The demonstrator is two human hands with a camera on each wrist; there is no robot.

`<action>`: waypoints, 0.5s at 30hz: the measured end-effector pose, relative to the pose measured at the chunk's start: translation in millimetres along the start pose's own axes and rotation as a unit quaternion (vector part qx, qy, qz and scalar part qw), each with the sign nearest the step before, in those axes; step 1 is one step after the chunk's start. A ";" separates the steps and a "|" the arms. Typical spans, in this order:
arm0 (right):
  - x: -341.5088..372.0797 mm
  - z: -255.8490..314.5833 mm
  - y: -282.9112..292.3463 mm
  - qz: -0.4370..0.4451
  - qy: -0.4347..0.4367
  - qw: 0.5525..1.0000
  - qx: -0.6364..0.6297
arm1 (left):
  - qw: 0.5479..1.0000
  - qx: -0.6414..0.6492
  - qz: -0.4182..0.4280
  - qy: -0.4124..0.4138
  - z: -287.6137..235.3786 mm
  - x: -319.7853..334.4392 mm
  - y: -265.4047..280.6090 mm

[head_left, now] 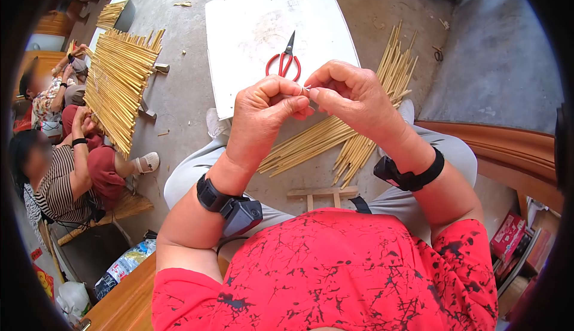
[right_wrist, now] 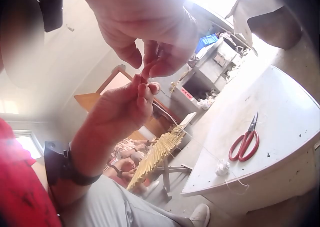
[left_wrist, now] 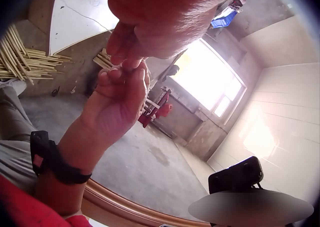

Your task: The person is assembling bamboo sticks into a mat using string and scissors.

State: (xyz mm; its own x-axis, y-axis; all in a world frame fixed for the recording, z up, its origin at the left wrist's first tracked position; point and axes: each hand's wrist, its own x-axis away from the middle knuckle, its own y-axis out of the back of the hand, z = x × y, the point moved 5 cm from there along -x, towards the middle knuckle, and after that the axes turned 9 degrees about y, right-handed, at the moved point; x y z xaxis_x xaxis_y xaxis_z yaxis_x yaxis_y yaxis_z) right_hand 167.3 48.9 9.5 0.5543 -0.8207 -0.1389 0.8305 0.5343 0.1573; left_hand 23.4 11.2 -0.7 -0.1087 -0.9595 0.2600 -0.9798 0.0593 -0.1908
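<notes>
My left hand (head_left: 254, 113) and right hand (head_left: 359, 95) meet fingertip to fingertip above the front edge of a white table (head_left: 239, 29). Between them, thumbs and forefingers pinch a thin white string (head_left: 307, 88), its held part mostly hidden by the fingers. In the right wrist view the string runs down to a small white ball of string (right_wrist: 222, 168) on the tabletop. Beside that ball lie red-handled scissors (right_wrist: 245, 144), blades pointing away from me. In the left wrist view the right hand (left_wrist: 112, 104) shows palm side with curled fingers.
Loose straw-coloured stalks (head_left: 311, 145) lie on the floor between my legs and along the table's right side. To the left, two seated people work at a large mat of stalks (head_left: 122, 80) on a stand. A wooden ledge (head_left: 496, 145) runs along my right.
</notes>
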 end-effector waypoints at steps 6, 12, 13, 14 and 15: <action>0.3 9.3 -2.5 -0.049 0.039 0.998 0.005 | 1.000 -0.019 -0.010 -0.001 -1.1 0.9 -0.5; -0.6 12.7 0.6 -0.079 0.121 0.982 0.120 | 0.997 -0.064 -0.016 -0.033 -0.4 0.9 0.4; -0.6 11.1 0.7 -0.082 0.108 0.985 0.104 | 0.994 -0.086 -0.020 -0.063 -2.0 0.8 1.0; -0.7 9.2 0.6 -0.082 0.108 0.985 0.104 | 0.994 -0.086 -0.020 -0.063 -2.8 0.4 1.1; -0.9 2.5 0.7 -0.083 0.077 0.991 0.068 | 0.992 -0.107 -0.027 -0.068 -4.8 0.2 1.0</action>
State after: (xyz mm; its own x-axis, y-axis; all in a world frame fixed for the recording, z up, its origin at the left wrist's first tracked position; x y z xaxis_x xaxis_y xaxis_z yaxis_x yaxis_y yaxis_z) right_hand 167.2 49.5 12.2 0.4211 -0.8488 -0.3196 0.9018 0.3539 0.2482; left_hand 21.6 12.3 3.8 -0.0460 -0.9901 0.1324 -0.9983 0.0501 0.0282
